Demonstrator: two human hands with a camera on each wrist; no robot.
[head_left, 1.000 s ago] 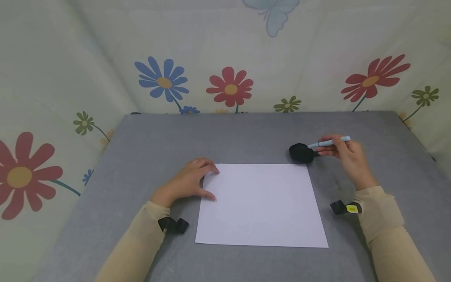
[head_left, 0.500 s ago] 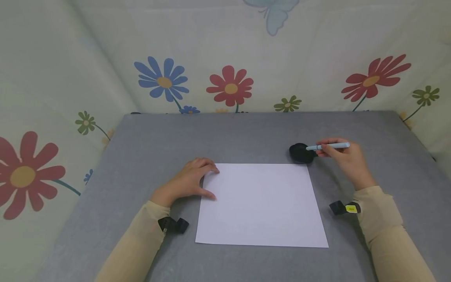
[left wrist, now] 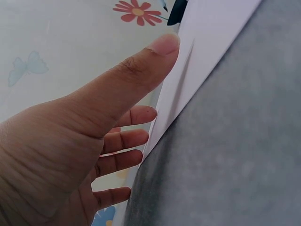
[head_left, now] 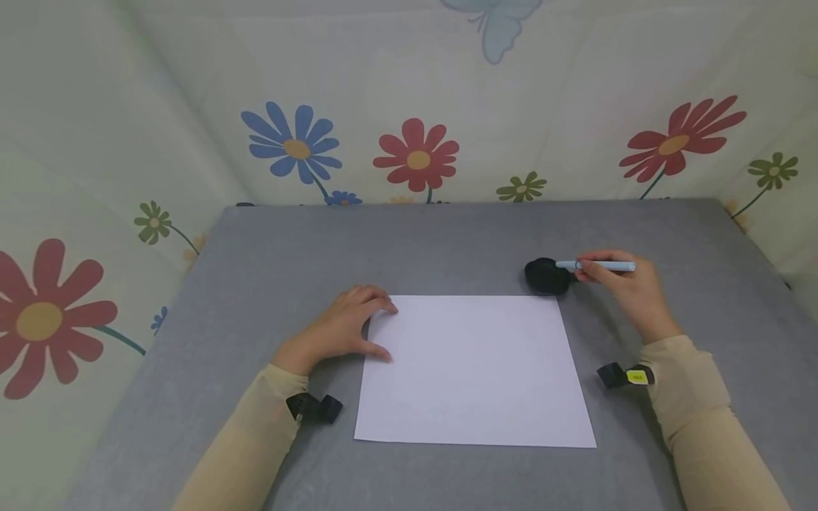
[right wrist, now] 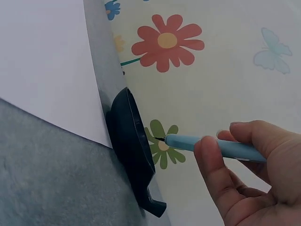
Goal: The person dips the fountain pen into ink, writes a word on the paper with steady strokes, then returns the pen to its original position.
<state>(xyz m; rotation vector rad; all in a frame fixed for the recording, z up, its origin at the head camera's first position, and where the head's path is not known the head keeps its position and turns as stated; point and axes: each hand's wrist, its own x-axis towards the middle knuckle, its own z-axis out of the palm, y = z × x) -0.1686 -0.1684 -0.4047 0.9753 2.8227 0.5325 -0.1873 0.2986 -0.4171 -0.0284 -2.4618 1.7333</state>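
In the head view my right hand [head_left: 626, 291] pinches a light blue pen [head_left: 607, 266] between thumb and fingers. Its dark pointed tip shows in the right wrist view, beside the rim of a small black dish [right wrist: 129, 132] with a short handle; whether they touch I cannot tell. The dish stands at the far right corner of a blank white sheet of paper [head_left: 473, 376]. At the sheet's left edge rests my left hand [head_left: 341, 323], thumb and fingers spread apart. In the left wrist view that thumb [left wrist: 136, 66] lies over the paper.
A grey cloth covers the table [head_left: 358, 248] under the paper. Behind and to the left hangs a pale curtain [head_left: 358, 64] printed with flowers and a butterfly. Each wrist wears a small black camera, such as the left one [head_left: 316, 408].
My right hand has tilted the pen from a slant to nearly level, its tip staying by the black dish. The left hand and the paper have not moved.
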